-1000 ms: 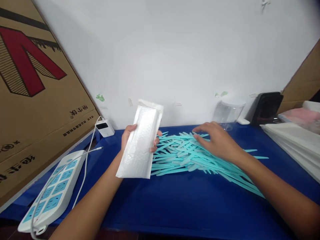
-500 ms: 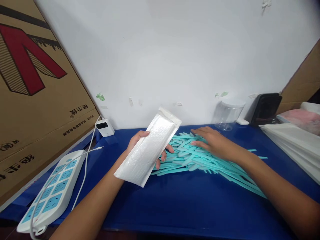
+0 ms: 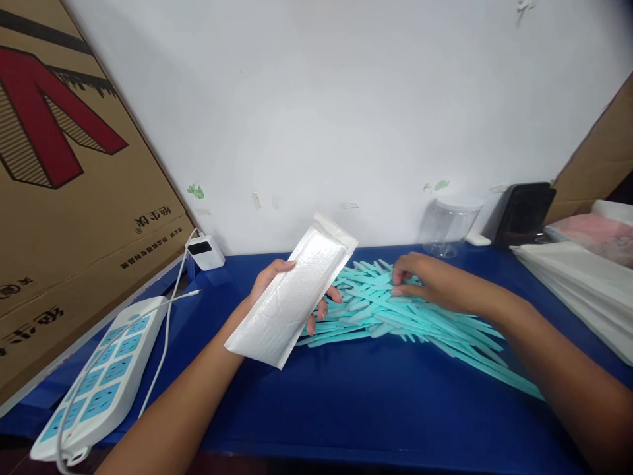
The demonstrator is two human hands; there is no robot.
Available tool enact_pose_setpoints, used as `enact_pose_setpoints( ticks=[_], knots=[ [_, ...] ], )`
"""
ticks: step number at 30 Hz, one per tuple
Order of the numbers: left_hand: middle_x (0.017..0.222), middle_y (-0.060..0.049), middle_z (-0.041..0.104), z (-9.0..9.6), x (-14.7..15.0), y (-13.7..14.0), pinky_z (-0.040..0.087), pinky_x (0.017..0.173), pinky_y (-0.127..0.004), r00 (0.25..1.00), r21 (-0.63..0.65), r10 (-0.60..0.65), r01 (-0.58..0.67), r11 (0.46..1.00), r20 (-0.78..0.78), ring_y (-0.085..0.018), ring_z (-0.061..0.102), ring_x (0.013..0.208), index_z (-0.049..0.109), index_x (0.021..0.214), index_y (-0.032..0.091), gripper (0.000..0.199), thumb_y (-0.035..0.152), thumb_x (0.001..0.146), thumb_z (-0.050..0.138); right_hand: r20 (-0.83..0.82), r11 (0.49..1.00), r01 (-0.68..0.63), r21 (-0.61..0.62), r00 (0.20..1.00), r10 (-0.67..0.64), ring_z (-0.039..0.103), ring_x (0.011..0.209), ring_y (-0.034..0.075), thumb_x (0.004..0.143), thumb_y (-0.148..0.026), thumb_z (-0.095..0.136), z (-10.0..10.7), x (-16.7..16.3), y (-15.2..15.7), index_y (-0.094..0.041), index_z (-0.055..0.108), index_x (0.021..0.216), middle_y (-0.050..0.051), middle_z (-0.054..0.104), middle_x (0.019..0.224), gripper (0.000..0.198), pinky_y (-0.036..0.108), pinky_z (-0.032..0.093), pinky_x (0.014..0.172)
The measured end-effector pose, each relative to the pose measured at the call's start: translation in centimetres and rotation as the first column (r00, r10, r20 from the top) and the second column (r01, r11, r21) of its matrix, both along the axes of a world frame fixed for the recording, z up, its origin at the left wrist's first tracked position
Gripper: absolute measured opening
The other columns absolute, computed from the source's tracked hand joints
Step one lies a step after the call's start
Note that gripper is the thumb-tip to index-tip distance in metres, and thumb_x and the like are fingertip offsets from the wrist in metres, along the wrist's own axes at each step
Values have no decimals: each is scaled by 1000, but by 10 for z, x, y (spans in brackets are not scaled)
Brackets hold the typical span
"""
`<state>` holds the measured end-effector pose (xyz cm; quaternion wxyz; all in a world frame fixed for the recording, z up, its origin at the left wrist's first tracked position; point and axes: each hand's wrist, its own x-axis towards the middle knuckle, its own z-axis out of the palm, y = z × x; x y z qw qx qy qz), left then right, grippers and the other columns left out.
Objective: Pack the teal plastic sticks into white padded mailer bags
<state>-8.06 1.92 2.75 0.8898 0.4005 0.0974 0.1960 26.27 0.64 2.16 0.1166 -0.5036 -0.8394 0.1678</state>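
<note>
My left hand (image 3: 270,277) grips a white padded bubble mailer (image 3: 291,297), thumb on its front and fingers behind it. The mailer is tilted, its flap end at the upper right. On the blue table lies a heap of long, thin teal strips with rounded ends (image 3: 366,297), criss-crossed and fanning out to the right. My right hand (image 3: 420,280) is at the upper right of this heap, its fingers curled in toward the thumb around some strips. How many strips it grips is hidden.
A white power strip (image 3: 109,369) with a cable and a small white device (image 3: 205,253) are at left, beside a large cardboard box (image 3: 89,218). At right stand a clear jar (image 3: 448,227), a black object (image 3: 524,214) and stacked white packaging (image 3: 578,284). A white wall (image 3: 346,119) backs the table.
My right hand has moved slightly right, and its fingers have curled from stretched out. Some strips under it have shifted right. My left hand holds the mailer almost unmoved.
</note>
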Motion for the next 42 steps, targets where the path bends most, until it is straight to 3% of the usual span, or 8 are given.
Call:
enact_pose_setpoints(
  ticks=[5, 8, 13, 17, 23, 32, 42],
  knots=[
    [114, -26, 68, 0, 0, 1, 59, 65, -45, 1000, 13, 2, -2, 1000, -23, -32, 68, 83, 53, 134, 4, 72, 51, 80, 48, -40, 998, 9, 55, 999, -7, 61, 85, 24, 103, -55, 44, -1, 1, 2, -22, 62, 97, 9, 68, 97, 38, 35, 45, 72],
    [116, -26, 67, 0, 0, 1, 58, 63, -44, 998, 41, 47, -46, 998, -29, -32, 68, 84, 53, 135, 5, 72, 52, 81, 46, -104, 987, 93, 132, 991, -80, 60, 72, 23, 106, -55, 34, 1, -2, 3, -23, 58, 111, 8, 69, 89, 40, 33, 43, 65],
    [115, -26, 67, -1, 1, 0, 59, 63, -45, 998, 30, 34, -32, 999, -46, -32, 68, 82, 53, 135, 5, 73, 52, 79, 46, -81, 986, 16, 168, 997, -3, 68, 101, 31, 102, -54, 43, -7, -4, 4, -24, 62, 131, 13, 72, 120, 46, 40, 50, 83],
    [116, -26, 67, -1, 0, 1, 58, 64, -45, 999, 24, 24, -23, 999, -38, -33, 68, 84, 53, 136, 4, 74, 51, 80, 47, -36, 994, 17, 112, 999, -13, 70, 97, 32, 100, -53, 48, -13, -7, 6, -22, 69, 119, 14, 75, 117, 42, 39, 49, 79],
    [117, -26, 66, -3, 0, 1, 59, 65, -44, 999, 21, -1, 2, 1000, -43, -32, 67, 86, 53, 137, 6, 74, 52, 79, 49, -32, 998, 50, -35, 998, -51, 62, 71, 23, 98, -59, 50, -6, -6, 5, -21, 62, 91, 8, 71, 85, 40, 33, 41, 64],
    [118, -27, 66, -4, -1, 1, 59, 67, -46, 999, 7, -24, 24, 1000, -37, -32, 67, 87, 53, 136, 5, 74, 51, 79, 49, -48, 993, 77, -93, 996, -82, 52, 66, 19, 95, -66, 51, 2, 0, 3, -21, 65, 93, 5, 64, 78, 48, 31, 38, 62],
    [118, -26, 66, -6, -1, 2, 58, 66, -45, 998, 16, -23, 24, 1000, -50, -33, 67, 87, 52, 138, 5, 75, 52, 80, 49, -65, 990, -8, -141, 998, -1, 56, 69, 21, 93, -70, 53, 3, 0, 1, -20, 66, 87, 6, 66, 80, 51, 32, 41, 62]
  ],
)
